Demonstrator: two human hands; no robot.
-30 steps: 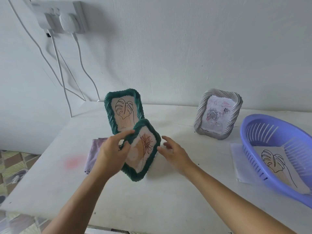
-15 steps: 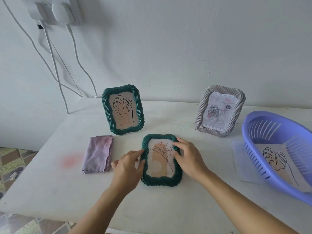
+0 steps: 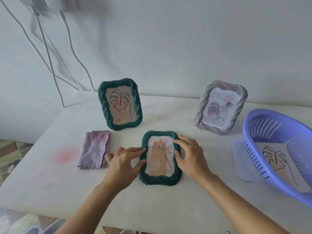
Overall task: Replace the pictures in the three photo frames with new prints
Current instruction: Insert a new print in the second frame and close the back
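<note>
A dark green frame (image 3: 158, 181) with a flower print lies flat, face up, on the white table (image 3: 168, 205) in front of me. My left hand (image 3: 121, 164) touches its left rim with forefinger and thumb. My right hand (image 3: 190, 157) rests its fingertips on the right rim. A second green frame (image 3: 120, 104) with a leaf print stands upright behind it to the left. A grey frame (image 3: 220, 107) with a rose print stands at the back right. A loose leaf print (image 3: 276, 159) lies inside the purple basket (image 3: 249, 132) at the right.
A folded purple cloth (image 3: 94, 149) lies just left of my left hand. A white sheet (image 3: 239, 159) sticks out from under the basket. White cables (image 3: 47, 53) hang down the wall at the back left. The table's left edge drops to a patterned floor.
One second ago my left hand held the flower frame up off the table. It now lies flat, with both hands at its sides. My view has tilted slightly downwards.
</note>
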